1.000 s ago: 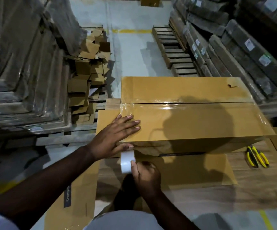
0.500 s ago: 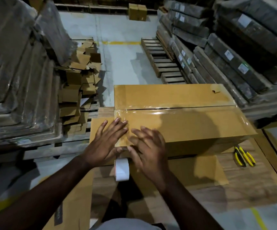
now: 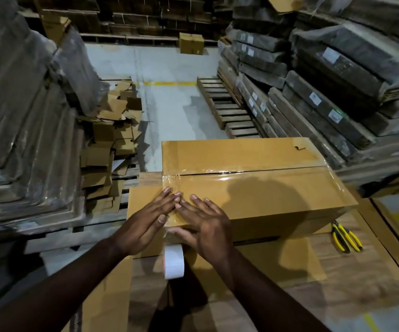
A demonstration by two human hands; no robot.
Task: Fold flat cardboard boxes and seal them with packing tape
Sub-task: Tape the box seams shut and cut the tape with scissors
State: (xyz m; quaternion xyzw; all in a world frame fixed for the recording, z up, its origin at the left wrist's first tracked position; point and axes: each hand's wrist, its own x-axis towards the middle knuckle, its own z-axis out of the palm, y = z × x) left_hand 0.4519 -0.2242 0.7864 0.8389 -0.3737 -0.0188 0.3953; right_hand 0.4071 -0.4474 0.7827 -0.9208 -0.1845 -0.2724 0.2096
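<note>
A long brown cardboard box (image 3: 253,188) lies on a wooden work surface (image 3: 337,271), its top flaps closed and a strip of clear tape along the seam. My left hand (image 3: 146,221) and my right hand (image 3: 205,224) lie flat with straight fingers on the box's near-left corner, pressing clear tape down over the edge. A white tape roll (image 3: 174,261) hangs from that tape just below the corner, between my wrists; neither hand holds it.
Yellow-handled pliers (image 3: 345,237) lie on the surface to the right of the box. Flat cardboard sheets (image 3: 107,295) lie under the box and at lower left. Cardboard scraps (image 3: 112,149) pile up on the left, wrapped stacks (image 3: 337,92) on the right, a pallet (image 3: 227,111) beyond.
My right hand let go of the tape roll and came up onto the box top beside my left hand. The roll now hangs free. The view tilted upward.
</note>
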